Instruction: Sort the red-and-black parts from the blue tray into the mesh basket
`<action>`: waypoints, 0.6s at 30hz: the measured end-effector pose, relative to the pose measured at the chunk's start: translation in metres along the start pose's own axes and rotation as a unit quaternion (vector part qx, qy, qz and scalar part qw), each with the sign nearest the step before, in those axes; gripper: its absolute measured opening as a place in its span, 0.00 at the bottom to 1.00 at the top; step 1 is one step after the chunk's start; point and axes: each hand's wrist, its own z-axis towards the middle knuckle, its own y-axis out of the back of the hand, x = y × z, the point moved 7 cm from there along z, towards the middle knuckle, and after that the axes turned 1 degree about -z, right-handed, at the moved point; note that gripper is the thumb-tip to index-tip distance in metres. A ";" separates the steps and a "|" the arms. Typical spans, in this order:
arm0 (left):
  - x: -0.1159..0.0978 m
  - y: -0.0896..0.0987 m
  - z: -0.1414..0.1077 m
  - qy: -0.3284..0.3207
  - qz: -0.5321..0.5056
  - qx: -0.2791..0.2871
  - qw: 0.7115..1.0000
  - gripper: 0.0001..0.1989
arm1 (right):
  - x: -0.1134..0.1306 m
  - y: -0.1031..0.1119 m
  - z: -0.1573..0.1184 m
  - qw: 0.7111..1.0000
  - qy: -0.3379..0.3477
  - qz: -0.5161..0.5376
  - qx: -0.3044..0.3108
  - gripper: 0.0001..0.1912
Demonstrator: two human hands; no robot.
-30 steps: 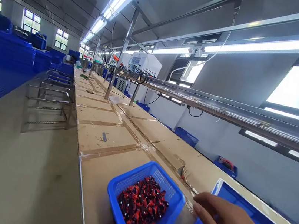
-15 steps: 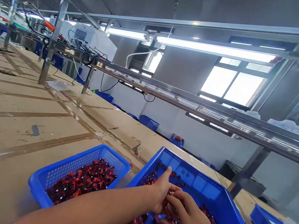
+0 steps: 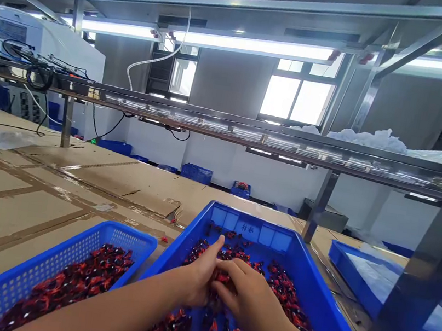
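A blue plastic crate (image 3: 263, 219) sits on the bench in front of me, holding many small red and black packets (image 3: 285, 294) spread over its floor. Both hands are down inside it, close together. My left hand (image 3: 200, 273) and my right hand (image 3: 247, 296) press around a clump of packets, and their fingers partly hide it. To the left, a blue mesh basket (image 3: 123, 234) stands against the crate, heaped with the same kind of packets (image 3: 74, 282).
The bench top is covered in taped cardboard (image 3: 77, 183). A steel rail (image 3: 251, 131) runs behind it, with a white machine (image 3: 35, 44) at the left. A blue tray lined with white plastic (image 3: 368, 265) and a steel post (image 3: 424, 273) stand at the right.
My view has swung right, bringing the crate to the middle. One hand reached past the crate's edge a second ago; both hands are now inside it, pressed closer together.
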 end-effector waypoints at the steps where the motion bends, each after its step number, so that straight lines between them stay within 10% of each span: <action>1: -0.002 0.003 -0.001 -0.005 -0.003 -0.024 1.000 0.39 | -0.004 0.006 0.000 1.000 -0.008 0.012 -0.020 0.15; 5: -0.027 0.012 -0.011 -0.105 0.015 -0.095 0.990 0.35 | -0.018 0.032 0.001 0.995 -0.024 0.019 -0.097 0.13; 12: -0.054 -0.005 -0.026 -0.255 0.151 -0.045 0.954 0.23 | -0.034 0.058 -0.002 0.982 -0.074 0.061 -0.161 0.12; 18: -0.073 -0.006 -0.046 -0.386 0.308 -0.144 0.858 0.12 | -0.040 0.055 -0.001 0.986 -0.094 0.033 -0.135 0.16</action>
